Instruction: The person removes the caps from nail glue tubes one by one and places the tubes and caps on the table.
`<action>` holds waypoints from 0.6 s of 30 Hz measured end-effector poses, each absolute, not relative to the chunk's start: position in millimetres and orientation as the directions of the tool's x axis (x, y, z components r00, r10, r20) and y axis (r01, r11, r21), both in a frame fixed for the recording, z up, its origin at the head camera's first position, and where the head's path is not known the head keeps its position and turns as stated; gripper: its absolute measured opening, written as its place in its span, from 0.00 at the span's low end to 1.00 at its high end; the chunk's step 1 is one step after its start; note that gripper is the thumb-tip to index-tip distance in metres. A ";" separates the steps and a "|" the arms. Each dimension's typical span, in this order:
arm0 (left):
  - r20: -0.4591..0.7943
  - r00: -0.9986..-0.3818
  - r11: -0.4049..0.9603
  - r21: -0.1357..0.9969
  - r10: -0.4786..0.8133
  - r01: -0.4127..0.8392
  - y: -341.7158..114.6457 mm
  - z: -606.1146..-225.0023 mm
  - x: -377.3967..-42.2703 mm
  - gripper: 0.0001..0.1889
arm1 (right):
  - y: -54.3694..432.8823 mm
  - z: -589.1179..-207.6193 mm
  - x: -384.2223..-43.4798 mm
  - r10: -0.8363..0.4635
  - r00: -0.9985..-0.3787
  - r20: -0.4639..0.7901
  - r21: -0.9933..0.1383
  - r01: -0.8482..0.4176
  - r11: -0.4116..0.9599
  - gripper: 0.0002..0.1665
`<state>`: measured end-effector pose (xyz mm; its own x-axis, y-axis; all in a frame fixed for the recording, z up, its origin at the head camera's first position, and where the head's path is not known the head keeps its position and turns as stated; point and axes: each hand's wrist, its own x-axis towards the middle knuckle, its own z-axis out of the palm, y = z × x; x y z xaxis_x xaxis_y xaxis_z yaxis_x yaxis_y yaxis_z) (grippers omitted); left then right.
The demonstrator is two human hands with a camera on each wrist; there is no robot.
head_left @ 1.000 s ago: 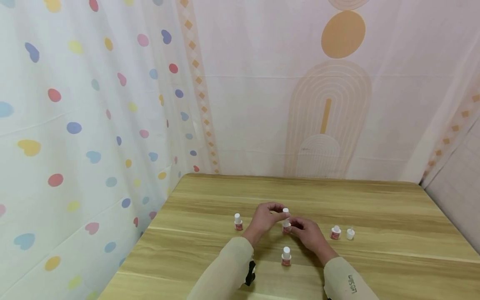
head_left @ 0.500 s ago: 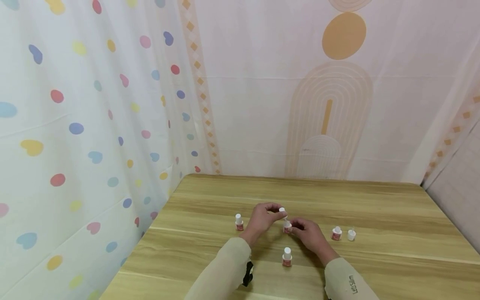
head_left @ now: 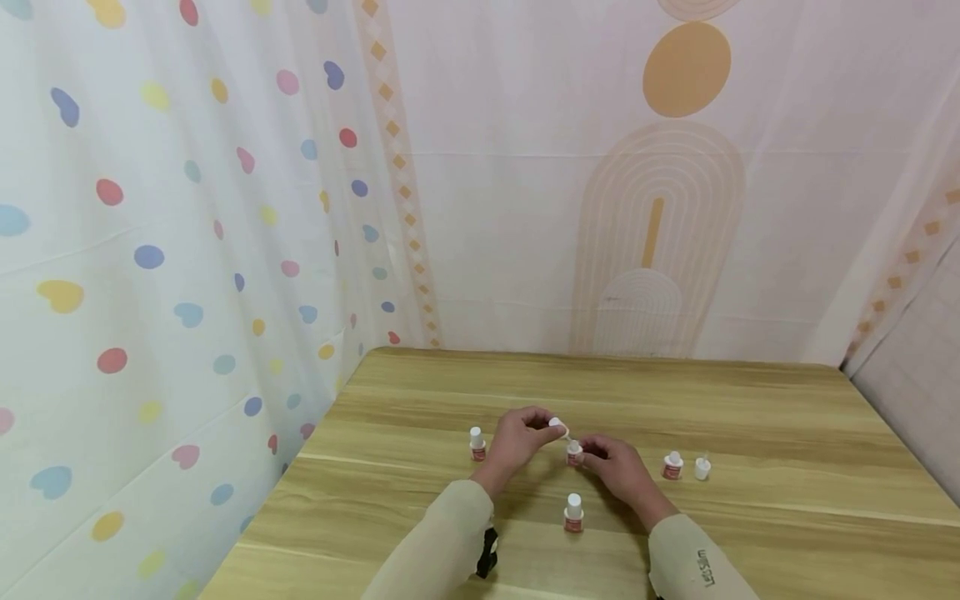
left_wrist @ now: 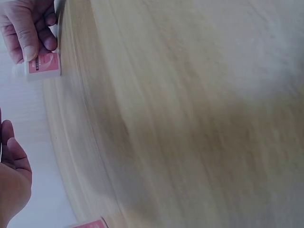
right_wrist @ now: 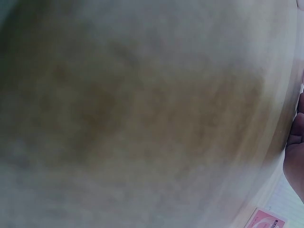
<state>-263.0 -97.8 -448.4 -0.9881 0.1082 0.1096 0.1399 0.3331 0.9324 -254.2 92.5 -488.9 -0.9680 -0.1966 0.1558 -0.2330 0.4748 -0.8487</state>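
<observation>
White cap [head_left: 557,425] pinched in left hand [head_left: 519,438]; right hand [head_left: 617,467] grips bottle [head_left: 573,456].

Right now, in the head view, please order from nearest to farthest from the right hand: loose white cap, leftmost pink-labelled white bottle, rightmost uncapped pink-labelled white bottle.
1. Uncapped white bottle: right of the right hand.
2. Loose white cap: farther right.
3. Leftmost bottle: beyond the left hand.

the table [head_left: 420,387] bears bottles [head_left: 573,523] (and a cap [head_left: 702,471]).

The beige sleeves [head_left: 431,546] carry dark lettering [head_left: 706,568] at right, a black fitting [head_left: 487,554] at left
</observation>
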 end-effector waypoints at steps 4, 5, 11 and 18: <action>0.099 -0.990 0.319 0.939 0.105 0.128 -99.3 -449.4 -262.3 0.08 | 92.4 -488.9 -254.3 -0.197 -0.968 0.154 -0.851 -0.231 0.471 0.07; 0.096 -0.990 0.317 0.940 0.104 0.124 -99.7 -449.6 -262.2 0.08 | 92.4 -488.9 -254.3 -0.198 -0.968 0.154 -0.851 -0.232 0.472 0.07; 0.078 -0.992 0.304 0.947 0.102 0.106 -101.4 -449.5 -260.5 0.08 | 92.6 -488.7 -254.0 -0.196 -0.968 0.156 -0.844 -0.234 0.483 0.08; 0.086 -0.992 0.304 0.946 0.095 0.112 -102.0 -449.0 -259.4 0.08 | 93.1 -488.3 -253.5 -0.197 -0.969 0.152 -0.846 -0.230 0.481 0.08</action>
<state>-259.4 -102.0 -449.0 -0.9917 0.0955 0.0863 0.1116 0.3043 0.9460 -253.5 93.1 -488.3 -0.9686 -0.1972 0.1517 -0.2304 0.4814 -0.8456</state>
